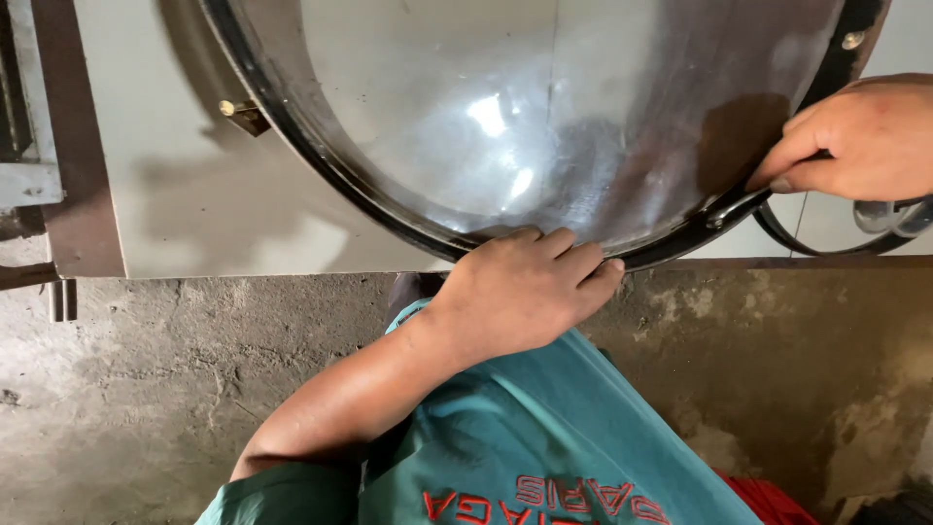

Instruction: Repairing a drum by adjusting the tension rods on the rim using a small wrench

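Observation:
A large shiny metal dish point(505, 117) with a black rim band point(321, 156) lies on a grey metal table point(194, 194). My left hand point(530, 287) rests on the near edge of the rim, fingers curled over the black band. My right hand point(855, 136) is at the right side of the dish, pinching the loose end of the black metal band point(739, 204) where it leaves the rim. A small brass bolt point(853, 40) sits on the rim near my right hand.
A brass fitting point(238, 112) sticks out of the rim at the left. The table's front edge point(292, 274) runs across the view, with rough concrete floor point(146, 389) below. A brown metal frame point(73, 146) borders the table's left side. Round metal parts point(894, 219) lie far right.

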